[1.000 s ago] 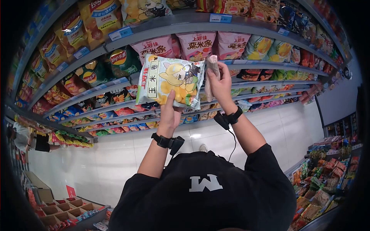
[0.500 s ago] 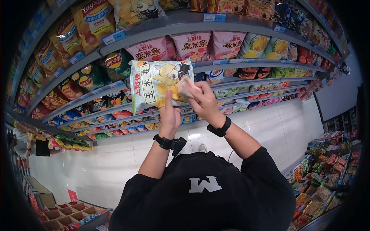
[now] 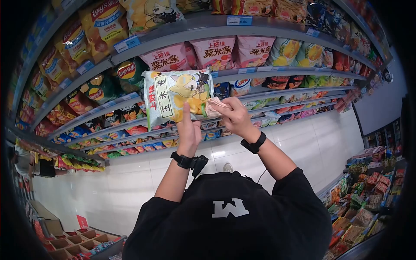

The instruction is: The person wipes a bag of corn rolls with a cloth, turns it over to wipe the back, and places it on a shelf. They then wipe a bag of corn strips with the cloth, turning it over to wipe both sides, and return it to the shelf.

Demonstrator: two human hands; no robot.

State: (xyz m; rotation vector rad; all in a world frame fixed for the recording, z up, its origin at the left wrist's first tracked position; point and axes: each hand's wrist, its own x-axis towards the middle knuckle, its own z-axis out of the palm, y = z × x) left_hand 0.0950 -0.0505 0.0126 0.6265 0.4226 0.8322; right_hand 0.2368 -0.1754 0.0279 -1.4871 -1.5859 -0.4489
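My left hand (image 3: 188, 132) grips a pale silver-green bag of corn snacks (image 3: 175, 89) from below, its thumb lying across the front. The bag is tilted, with a cartoon figure and red lettering facing me. A light pink cloth (image 3: 215, 107) is pinched in my right hand (image 3: 236, 116), bunched at the bag's lower right edge. Part of the cloth touches the bag. The fingers of my left hand behind the bag are hidden.
Curved shelves (image 3: 195, 32) of snack bags run across the front. Pink snack bags (image 3: 212, 52) stand just behind the held bag. Packed goods (image 3: 364, 203) fill a display at right, and a compartmented wooden rack (image 3: 76, 242) is at lower left. A person (image 3: 26, 160) stands at far left.
My right hand and the cloth have moved from the bag's printed front down to its lower right edge. The bag has shifted slightly left.
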